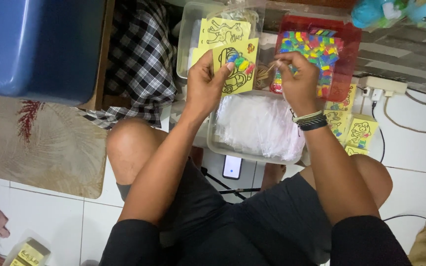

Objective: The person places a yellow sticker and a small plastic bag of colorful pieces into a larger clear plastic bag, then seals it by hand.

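A blue tub [35,47] fills the upper left of the frame, a mat [35,143] spread on the tiled floor [415,143] below it. At centre, a person sits over a clear bin [223,148] of plastic bags [260,123]; a red tray [348,49] of bright foam pieces [311,49] lies at upper right, and more yellow cards are scattered along the right edge beside a power strip [383,84].

The left hand [205,86] is closed on a yellow card [235,66] printed with a black outline figure, thumb across its face — the card stands nearly upright in the frame, long axis running top to bottom, partly filled with coloured pieces.

The right hand [297,79], a dark band at its wrist, is pinched shut on a thin stick [267,69], which points left toward the card's right edge. The stick's tip lies just beside the card — the right hand is the nearer to the foam pieces behind it. A phone [232,167] lies on the floor between the knees.
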